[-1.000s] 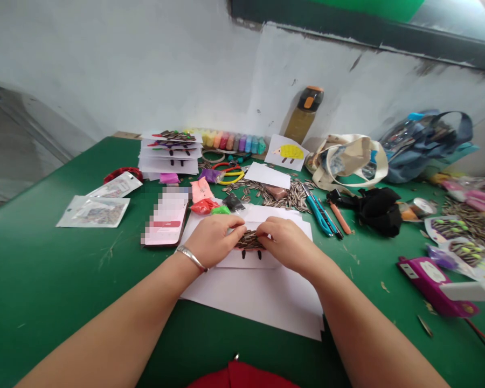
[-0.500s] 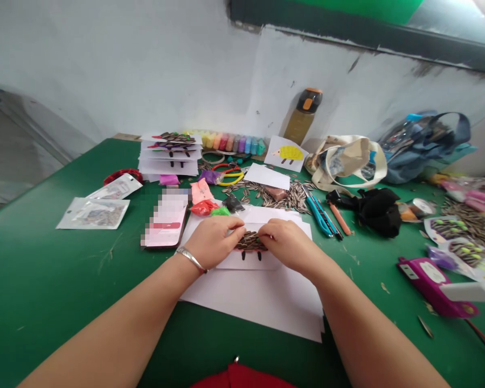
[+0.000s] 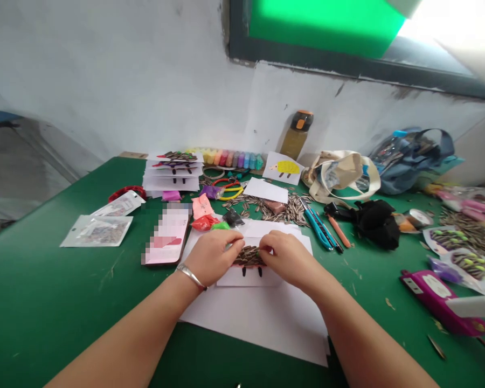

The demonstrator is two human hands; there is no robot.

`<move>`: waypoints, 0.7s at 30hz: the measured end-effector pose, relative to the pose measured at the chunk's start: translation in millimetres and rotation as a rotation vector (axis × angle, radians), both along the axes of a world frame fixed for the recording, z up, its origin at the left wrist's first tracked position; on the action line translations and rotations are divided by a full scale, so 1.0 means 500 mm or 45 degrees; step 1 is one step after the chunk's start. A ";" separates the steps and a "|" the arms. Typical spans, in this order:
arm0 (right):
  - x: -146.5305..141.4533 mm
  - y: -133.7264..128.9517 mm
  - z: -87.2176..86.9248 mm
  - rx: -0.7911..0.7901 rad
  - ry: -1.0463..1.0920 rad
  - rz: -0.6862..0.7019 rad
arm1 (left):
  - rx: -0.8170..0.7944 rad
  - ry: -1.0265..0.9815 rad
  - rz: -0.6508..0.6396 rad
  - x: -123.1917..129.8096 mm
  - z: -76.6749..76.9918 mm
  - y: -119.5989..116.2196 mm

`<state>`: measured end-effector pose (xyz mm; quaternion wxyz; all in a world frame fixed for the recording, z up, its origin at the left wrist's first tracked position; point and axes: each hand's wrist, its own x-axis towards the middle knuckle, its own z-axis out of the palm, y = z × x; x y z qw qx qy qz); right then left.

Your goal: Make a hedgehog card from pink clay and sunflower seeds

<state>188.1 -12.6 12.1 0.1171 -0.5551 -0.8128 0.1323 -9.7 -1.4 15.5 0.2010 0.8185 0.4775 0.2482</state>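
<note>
A small white card [image 3: 248, 278] with two black painted legs lies on larger white sheets [image 3: 262, 318]. Sunflower seeds [image 3: 248, 255] are set close together on the card above the legs. My left hand [image 3: 216, 253] rests at the left end of the seeds, its fingertips pinched together against them. From the right, my right hand [image 3: 285, 254] bends over the other end with thumb and forefinger closed. Whatever either hand pinches is hidden by the fingers. Red, green and black packets of clay [image 3: 234, 217] lie just beyond my left hand.
A phone [image 3: 167, 234] lies left of the sheets. Behind are loose seeds [image 3: 293, 210], a blue cutter [image 3: 318, 226], stacked seed cards [image 3: 172, 183] and a hedgehog drawing [image 3: 283, 168]. A bottle [image 3: 297, 134] leans on the wall. A magenta glue gun [image 3: 442, 302] lies right.
The camera view has tilted up slightly, so the table sits lower in the picture. Both hands stay at the ends of the seeds, with little visible finger movement.
</note>
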 end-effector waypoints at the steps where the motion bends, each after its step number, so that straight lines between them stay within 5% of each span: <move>1: 0.000 -0.001 0.001 -0.003 0.002 -0.001 | 0.016 -0.016 0.008 -0.001 0.001 0.000; 21: 0.023 -0.002 0.016 -0.077 0.065 0.039 | 0.088 -0.080 0.059 -0.006 0.000 0.005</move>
